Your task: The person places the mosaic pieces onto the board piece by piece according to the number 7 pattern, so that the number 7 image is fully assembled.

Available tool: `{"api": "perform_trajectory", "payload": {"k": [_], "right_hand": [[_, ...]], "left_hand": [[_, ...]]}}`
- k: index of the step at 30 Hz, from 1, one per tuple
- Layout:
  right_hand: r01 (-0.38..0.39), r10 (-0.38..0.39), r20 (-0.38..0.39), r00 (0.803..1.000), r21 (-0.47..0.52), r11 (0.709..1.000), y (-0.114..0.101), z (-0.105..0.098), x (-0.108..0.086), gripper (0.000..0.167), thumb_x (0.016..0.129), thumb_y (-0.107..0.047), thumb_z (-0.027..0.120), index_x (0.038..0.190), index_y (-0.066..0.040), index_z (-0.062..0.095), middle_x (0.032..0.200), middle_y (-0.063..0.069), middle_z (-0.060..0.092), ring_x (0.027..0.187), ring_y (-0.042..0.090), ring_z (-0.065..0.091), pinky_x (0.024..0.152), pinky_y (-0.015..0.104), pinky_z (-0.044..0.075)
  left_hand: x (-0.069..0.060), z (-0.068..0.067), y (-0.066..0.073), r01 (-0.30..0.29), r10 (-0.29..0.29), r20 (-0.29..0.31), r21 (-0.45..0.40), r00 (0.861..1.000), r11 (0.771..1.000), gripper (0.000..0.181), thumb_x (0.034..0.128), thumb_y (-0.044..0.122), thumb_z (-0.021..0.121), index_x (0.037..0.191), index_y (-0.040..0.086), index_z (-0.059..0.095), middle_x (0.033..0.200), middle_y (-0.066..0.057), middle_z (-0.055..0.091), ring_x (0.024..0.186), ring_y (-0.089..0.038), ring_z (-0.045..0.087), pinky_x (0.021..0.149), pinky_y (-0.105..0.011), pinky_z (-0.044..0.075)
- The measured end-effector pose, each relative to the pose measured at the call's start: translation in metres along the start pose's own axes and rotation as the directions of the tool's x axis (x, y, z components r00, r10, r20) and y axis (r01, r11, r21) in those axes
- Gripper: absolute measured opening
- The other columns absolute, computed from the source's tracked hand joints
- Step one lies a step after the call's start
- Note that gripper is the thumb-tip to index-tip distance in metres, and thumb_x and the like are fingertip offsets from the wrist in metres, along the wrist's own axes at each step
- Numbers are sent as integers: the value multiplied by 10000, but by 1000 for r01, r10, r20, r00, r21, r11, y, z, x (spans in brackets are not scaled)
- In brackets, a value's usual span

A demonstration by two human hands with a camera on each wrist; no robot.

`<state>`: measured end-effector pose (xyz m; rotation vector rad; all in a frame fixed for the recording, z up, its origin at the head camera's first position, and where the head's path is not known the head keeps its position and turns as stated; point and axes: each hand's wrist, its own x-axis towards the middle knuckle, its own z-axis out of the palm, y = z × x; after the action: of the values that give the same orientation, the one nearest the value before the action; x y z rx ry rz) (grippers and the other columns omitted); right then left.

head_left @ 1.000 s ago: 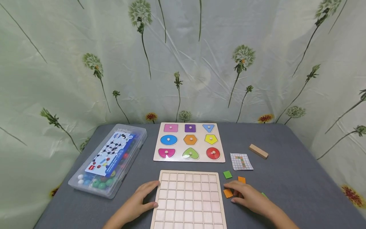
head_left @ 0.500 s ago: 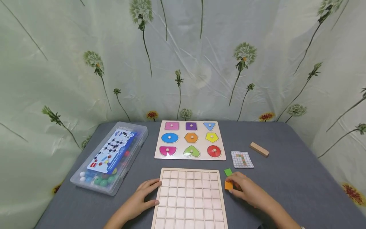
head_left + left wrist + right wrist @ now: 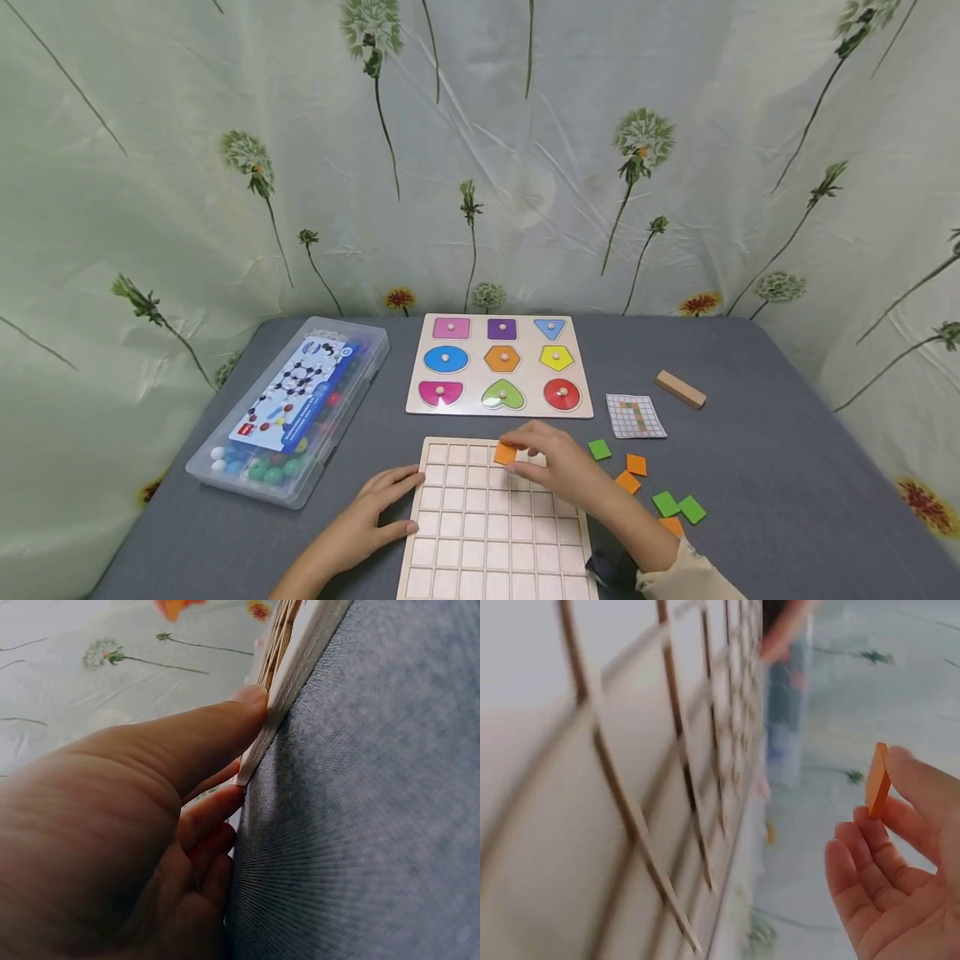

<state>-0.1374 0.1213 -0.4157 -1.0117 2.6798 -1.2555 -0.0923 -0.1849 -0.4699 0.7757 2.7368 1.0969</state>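
My right hand (image 3: 558, 467) pinches an orange square tile (image 3: 506, 453) between thumb and fingers, over the far rows of a wooden grid board (image 3: 472, 527). In the right wrist view the orange tile (image 3: 877, 781) is held on edge, apart from the grid (image 3: 649, 855). My left hand (image 3: 367, 518) touches the board's left edge with thumb and fingertips spread. The left wrist view shows its thumb (image 3: 225, 724) against the wooden rim (image 3: 300, 667). Right of the board lie loose green tiles (image 3: 665, 504) and orange tiles (image 3: 636, 465).
A small printed grid card (image 3: 636, 416) and a wooden block (image 3: 680, 390) lie at the right. Behind the board is a shape puzzle (image 3: 480, 377) with knobbed pieces. A clear plastic box (image 3: 300, 408) of coloured balls stands at the left on the grey cloth (image 3: 750, 433).
My right hand has picked up the orange tile from beside the board and carried it left and away from me, over the far rows. My left hand stays at the board's edge.
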Motion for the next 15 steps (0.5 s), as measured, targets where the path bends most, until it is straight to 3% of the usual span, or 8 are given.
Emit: {"api": "perform_trajectory", "payload": {"k": [8, 12, 15], "right_hand": [[-58, 54, 87, 995, 46, 997, 5, 34, 19, 258, 774, -128, 711, 1004, -47, 627, 940, -13, 578, 837, 159, 548, 729, 249, 464], [-94, 92, 144, 985, 8, 996, 10, 39, 21, 244, 793, -168, 697, 1011, -80, 630, 932, -48, 554, 821, 99, 508, 732, 223, 439], [-62, 70, 177, 982, -50, 997, 13, 41, 22, 244, 801, -197, 691, 1012, -91, 631, 928, -57, 534, 819, 73, 479, 749, 211, 423]], "left_hand": [[2, 1, -1, 51, -50, 22, -29, 999, 998, 613, 812, 427, 606, 1341, 159, 449, 1363, -25, 377, 1243, -285, 276, 909, -536, 310], [2, 1, -3, 53, -52, 29, -31, 998, 998, 618, 816, 443, 595, 1346, 167, 442, 1361, -23, 378, 1238, -281, 281, 906, -536, 313], [2, 1, -3, 53, -52, 31, -35, 998, 998, 618, 818, 447, 591, 1348, 169, 439, 1360, -21, 378, 1236, -278, 283, 904, -533, 316]]}}
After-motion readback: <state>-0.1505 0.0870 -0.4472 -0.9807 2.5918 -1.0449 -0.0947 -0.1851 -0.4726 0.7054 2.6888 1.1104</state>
